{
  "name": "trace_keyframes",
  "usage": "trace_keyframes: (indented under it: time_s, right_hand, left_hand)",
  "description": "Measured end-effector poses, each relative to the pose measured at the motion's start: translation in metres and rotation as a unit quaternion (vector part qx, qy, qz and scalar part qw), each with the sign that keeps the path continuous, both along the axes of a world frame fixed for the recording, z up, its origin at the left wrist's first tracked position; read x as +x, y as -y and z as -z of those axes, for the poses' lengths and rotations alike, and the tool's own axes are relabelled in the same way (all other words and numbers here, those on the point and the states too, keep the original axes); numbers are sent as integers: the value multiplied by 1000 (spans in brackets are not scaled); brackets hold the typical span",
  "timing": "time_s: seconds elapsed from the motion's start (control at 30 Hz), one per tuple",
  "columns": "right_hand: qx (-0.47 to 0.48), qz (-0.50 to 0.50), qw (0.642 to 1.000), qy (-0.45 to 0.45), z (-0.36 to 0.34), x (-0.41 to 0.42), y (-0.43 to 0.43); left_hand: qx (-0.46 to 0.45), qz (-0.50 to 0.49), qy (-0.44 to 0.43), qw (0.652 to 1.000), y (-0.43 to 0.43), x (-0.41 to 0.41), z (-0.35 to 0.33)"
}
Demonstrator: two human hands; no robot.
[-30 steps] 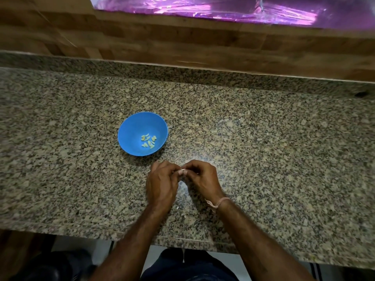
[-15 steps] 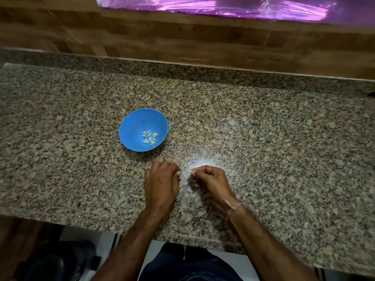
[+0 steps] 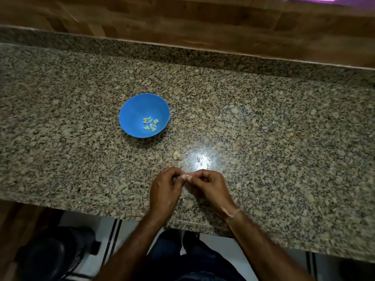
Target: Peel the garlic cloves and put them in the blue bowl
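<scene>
Head view: both hands are over the near part of the speckled granite table [image 3: 263,128], close to its front edge. The left hand [image 3: 166,189] and right hand [image 3: 211,187] meet at the fingertips, with all fingers curled inward. Between thumbs and forefingers they pinch a small pale garlic clove [image 3: 185,176]. Most of it is hidden by the fingers, so I cannot tell how much skin is left on it. A thin thread bracelet [image 3: 231,212] circles the right wrist.

Just beyond the hands, a pale scrap of garlic or skin [image 3: 177,155] lies on the table beside a bright glare spot. Farther ahead and to the left of the left hand, well apart from it, the blue bowl [image 3: 129,112] stands upright. A small cluster of peeled cloves [image 3: 150,123] lies in its bottom.

Far beyond the hands, a wooden wall [image 3: 203,23] rises behind the table's raised back edge. Below the left forearm, under the table edge, a dark rounded object [image 3: 54,254] sits on the floor, too blurred to identify.
</scene>
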State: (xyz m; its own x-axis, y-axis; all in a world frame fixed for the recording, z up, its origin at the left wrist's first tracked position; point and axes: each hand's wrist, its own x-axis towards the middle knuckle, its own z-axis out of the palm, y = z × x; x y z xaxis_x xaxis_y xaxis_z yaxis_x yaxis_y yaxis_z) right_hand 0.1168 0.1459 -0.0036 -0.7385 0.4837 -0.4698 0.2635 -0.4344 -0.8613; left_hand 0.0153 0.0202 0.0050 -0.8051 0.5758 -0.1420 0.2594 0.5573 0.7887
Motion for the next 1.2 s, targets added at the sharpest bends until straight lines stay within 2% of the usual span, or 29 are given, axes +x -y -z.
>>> trace_keyframes:
  time_s: [0.13,0.47,0.53,0.57,0.63,0.7,0.9,1.2]
  right_hand:
    - [128,-31,991,11,-4,-2,5]
    - [178,-12,982,55,-2,-5,25]
    - [249,4,963,103,2,-3,29]
    - [307,5,942,133,5,-2,31]
    - [438,-12,881,180,10,1,39]
    - [516,-28,835,192,12,3,50]
    - [569,-36,801,183,11,6,58]
    - [601,-53,781,162,18,3,54]
  left_hand:
    - [-1,21,-5,1000,7,-2,3]
    - [18,48,7,999,19,-14,10]
    - [24,45,16,999,25,-15,17]
    - [23,42,15,999,28,-16,22]
    - [7,53,-4,999,37,-18,33]
    - [-13,79,-25,996,42,-15,38]
    - [-28,102,-31,994,43,-13,38]
    - [-49,90,-30,994,41,-14,34]
